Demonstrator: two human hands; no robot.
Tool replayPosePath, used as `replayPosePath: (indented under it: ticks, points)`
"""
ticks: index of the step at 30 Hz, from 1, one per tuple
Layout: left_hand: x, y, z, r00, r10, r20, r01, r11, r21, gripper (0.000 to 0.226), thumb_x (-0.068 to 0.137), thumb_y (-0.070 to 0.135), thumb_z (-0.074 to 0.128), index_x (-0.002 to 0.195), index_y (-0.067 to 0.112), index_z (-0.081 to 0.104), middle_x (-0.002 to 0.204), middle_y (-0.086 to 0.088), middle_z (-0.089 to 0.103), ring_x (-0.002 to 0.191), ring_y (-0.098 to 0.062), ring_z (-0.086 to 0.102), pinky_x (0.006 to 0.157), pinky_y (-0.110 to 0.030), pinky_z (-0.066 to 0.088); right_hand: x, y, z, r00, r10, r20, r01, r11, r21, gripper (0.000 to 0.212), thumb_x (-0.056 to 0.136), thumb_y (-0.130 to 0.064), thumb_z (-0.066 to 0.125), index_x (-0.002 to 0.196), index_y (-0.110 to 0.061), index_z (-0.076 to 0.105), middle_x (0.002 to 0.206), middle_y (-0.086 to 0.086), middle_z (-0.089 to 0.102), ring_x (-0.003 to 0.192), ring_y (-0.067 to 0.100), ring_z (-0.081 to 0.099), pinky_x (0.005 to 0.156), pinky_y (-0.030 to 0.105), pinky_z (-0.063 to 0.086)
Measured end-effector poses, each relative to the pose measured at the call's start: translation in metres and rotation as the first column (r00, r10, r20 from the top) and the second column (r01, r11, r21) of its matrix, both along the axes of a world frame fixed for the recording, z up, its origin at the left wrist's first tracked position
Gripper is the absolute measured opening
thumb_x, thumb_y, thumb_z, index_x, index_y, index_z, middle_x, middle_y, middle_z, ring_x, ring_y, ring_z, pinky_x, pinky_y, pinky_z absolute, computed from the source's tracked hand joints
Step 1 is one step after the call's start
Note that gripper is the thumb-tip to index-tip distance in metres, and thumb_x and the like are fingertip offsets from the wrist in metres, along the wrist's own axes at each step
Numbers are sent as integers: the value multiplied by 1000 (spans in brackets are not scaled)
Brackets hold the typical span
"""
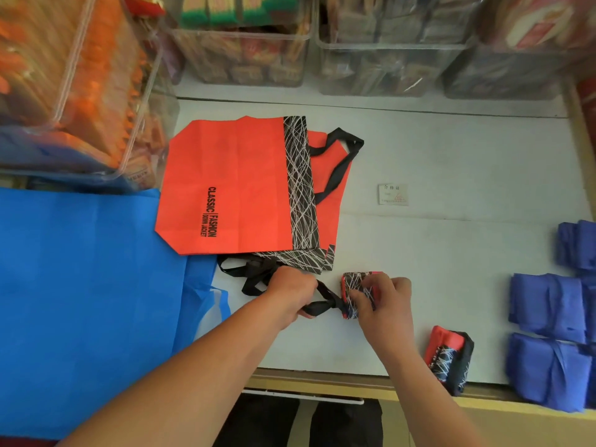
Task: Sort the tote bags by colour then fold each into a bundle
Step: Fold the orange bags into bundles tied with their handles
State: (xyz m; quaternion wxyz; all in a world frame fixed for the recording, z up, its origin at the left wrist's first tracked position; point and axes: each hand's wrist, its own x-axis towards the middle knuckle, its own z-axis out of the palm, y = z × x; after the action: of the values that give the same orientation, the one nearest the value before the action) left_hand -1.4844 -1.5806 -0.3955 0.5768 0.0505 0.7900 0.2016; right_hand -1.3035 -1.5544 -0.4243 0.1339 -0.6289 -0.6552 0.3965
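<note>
A small rolled red-and-black bundle (pixel 356 290) lies on the white counter, and my right hand (pixel 383 301) pinches it. My left hand (pixel 290 296) grips its black strap (pixel 325 304), stretched tight toward the bundle. Behind them a flat red tote bag (pixel 232 185) with a black scribble band lies on another like it. A finished red-and-black bundle (pixel 450 358) rests near the front edge. Folded dark blue bundles (pixel 548 337) sit at the right. A light blue bag (pixel 87 291) spreads flat on the left.
Clear plastic bins (pixel 245 53) of packaged snacks line the back and the left of the white counter (pixel 451 162). A small paper tag (pixel 393 194) lies on the counter. The counter's wooden front edge (pixel 322 383) runs below my hands.
</note>
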Motion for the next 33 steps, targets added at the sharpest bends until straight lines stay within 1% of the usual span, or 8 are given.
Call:
replayPosePath:
  ticks: [6, 12, 14, 16, 20, 25, 30, 33]
  points:
    - [0, 1, -1, 997, -56, -57, 55, 998, -25, 24, 91, 3, 54, 71, 15, 46, 58, -3, 38, 54, -21, 41, 40, -11, 20, 5, 22, 0, 956, -172, 236, 233, 938, -257, 86, 67, -50, 92, 132, -15, 47, 112, 6, 63, 103, 29, 62, 88, 41, 51]
    - [-1, 2, 7, 993, -77, -84, 76, 997, -15, 29, 90, 1, 53, 66, 14, 43, 54, -4, 36, 35, -17, 32, 42, -10, 22, -10, 27, 10, 971, -238, -22, 201, 865, -460, 35, 79, -27, 88, 99, -10, 65, 88, 9, 69, 71, 20, 61, 61, 31, 47]
    - [-3, 2, 10, 992, -99, -78, 99, 995, -10, 24, 90, 3, 55, 70, 13, 47, 57, -6, 37, 39, -17, 31, 44, -12, 20, -7, 27, 25, 975, -139, -174, 72, 936, -345, 27, 82, -16, 83, 98, -16, 62, 86, 3, 67, 72, 15, 59, 59, 24, 44]
    - [-4, 5, 16, 989, -145, -24, 145, 989, -7, 14, 90, 4, 57, 78, 11, 56, 62, -9, 41, 45, -20, 33, 48, -18, 18, 2, 28, 42, 957, 125, -261, -168, 975, -147, 27, 82, -10, 82, 94, -22, 62, 85, -6, 65, 74, 9, 59, 60, 17, 44]
    - [6, 16, 52, 957, -265, 117, 255, 963, 90, 10, 101, 22, 56, 98, 13, 61, 66, -5, 62, 49, -24, 67, 42, -21, 22, 26, 42, 58, 789, 614, -24, -590, 768, 247, 30, 75, -9, 81, 93, -28, 66, 88, -16, 58, 80, 11, 53, 61, 32, 49]
    - [35, 27, 98, 935, -354, 1, 342, 905, 254, 22, 106, 32, 52, 94, 15, 58, 78, -11, 67, 69, -34, 75, 42, -24, 31, 28, 51, 84, 754, 650, 91, -645, 707, 291, 31, 71, -6, 76, 89, -30, 66, 81, -10, 51, 75, 15, 45, 48, 36, 46]
    - [58, 25, 137, 946, -321, -41, 314, 881, 353, 35, 102, 45, 58, 102, 11, 66, 82, -8, 69, 54, -6, 57, 53, -28, 43, 33, 57, 108, 821, 564, 84, -566, 788, 243, 30, 69, -1, 80, 89, -22, 75, 73, -5, 45, 69, 21, 46, 50, 38, 45]
    - [64, 15, 153, 966, -259, -17, 239, 865, 441, 29, 96, 42, 69, 104, 14, 71, 91, -7, 73, 59, -11, 55, 58, -27, 46, 46, 62, 133, 818, 576, -3, -548, 780, 302, 24, 68, -11, 88, 85, -19, 73, 76, -6, 55, 70, 16, 54, 59, 26, 44]
